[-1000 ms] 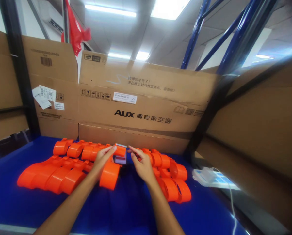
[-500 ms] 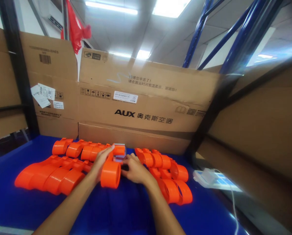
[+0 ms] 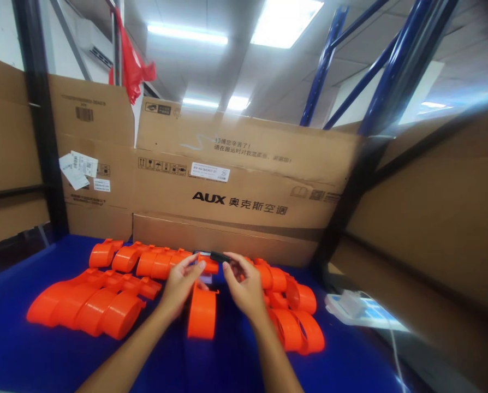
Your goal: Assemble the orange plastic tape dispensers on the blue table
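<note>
An orange plastic piece with a broad ring-shaped end (image 3: 203, 315) hangs from my left hand (image 3: 182, 284), whose thumb and fingers close on its upper part. My right hand (image 3: 244, 284) pinches a small black bar-shaped object (image 3: 219, 257) close to the top of that piece. Whether the black object touches the orange piece I cannot tell. Behind the hands, a small pale flat item (image 3: 205, 278) is mostly covered. Similar orange pieces lie in rows on the blue surface, a left front group (image 3: 86, 305) and a right group (image 3: 295, 330).
More orange pieces (image 3: 154, 263) line the back left, before a cardboard wall (image 3: 244, 218). A white power strip (image 3: 362, 311) with a plug and cable sits at the right. Dark metal posts (image 3: 43, 120) frame the blue work surface (image 3: 146, 360).
My right hand has risen away from the orange piece, and a black object now shows in its fingers. The piece has turned in my left hand and shifted slightly right. The camera view has tilted up.
</note>
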